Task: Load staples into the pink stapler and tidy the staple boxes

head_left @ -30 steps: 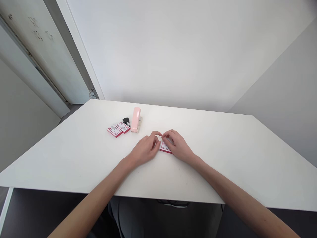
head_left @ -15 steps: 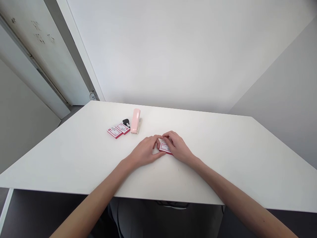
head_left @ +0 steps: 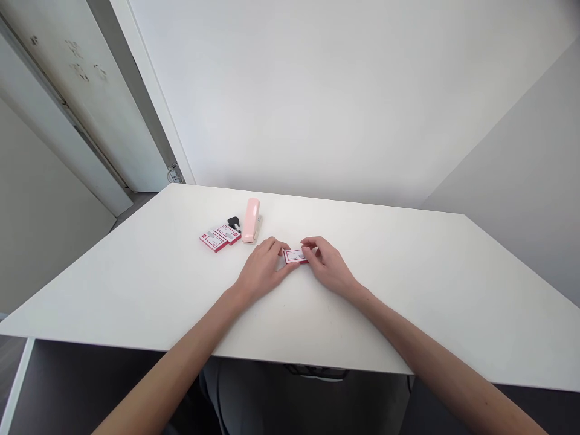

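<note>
A small red-and-white staple box (head_left: 295, 256) is held between both hands just above or on the white table (head_left: 408, 290). My left hand (head_left: 261, 269) pinches its left end with thumb and fingers. My right hand (head_left: 328, 263) grips its right end, fingers curled over the top. Part of the box is hidden under my right fingers.
A pink stapler (head_left: 251, 220) lies at the back left of the table. Beside it are two more red-and-white staple boxes (head_left: 220, 237) and a small black staple remover (head_left: 234, 223). A door frame stands at the left; plain walls are behind.
Both hands have shifted a little left and away from me with the staple box, which now shows more between them.
</note>
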`<control>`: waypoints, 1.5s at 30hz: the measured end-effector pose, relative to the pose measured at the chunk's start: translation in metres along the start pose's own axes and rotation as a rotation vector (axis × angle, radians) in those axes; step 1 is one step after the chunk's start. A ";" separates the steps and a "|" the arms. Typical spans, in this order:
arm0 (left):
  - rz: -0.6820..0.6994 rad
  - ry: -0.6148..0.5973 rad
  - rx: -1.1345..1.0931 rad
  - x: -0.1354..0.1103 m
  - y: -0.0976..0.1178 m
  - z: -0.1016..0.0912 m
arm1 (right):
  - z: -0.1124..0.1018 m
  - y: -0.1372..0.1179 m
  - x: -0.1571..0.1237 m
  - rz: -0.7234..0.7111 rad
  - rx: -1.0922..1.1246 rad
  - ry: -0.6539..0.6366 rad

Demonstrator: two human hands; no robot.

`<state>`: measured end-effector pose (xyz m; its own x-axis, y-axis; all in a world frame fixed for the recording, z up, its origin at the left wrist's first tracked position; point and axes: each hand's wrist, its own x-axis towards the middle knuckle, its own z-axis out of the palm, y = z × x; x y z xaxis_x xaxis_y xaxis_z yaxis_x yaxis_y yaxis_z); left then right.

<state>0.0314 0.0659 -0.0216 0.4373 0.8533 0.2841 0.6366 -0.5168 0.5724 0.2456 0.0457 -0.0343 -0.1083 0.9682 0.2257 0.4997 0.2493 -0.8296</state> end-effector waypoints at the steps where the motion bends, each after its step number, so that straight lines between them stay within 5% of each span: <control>1: -0.010 0.010 0.002 0.000 0.000 0.000 | 0.000 0.000 0.000 -0.014 -0.013 -0.008; 10: 0.011 0.047 0.044 -0.002 -0.009 0.003 | -0.003 0.007 0.001 -0.134 -0.079 -0.064; 29: 0.051 0.062 0.043 -0.005 -0.009 0.000 | -0.004 0.003 0.001 -0.147 0.023 -0.062; 45: -0.031 0.145 0.201 -0.076 -0.018 -0.044 | -0.006 0.009 -0.003 -0.041 0.071 0.006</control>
<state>-0.0412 0.0137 -0.0196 0.3291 0.8626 0.3842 0.7684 -0.4811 0.4220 0.2557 0.0452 -0.0392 -0.1223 0.9571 0.2626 0.4328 0.2895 -0.8537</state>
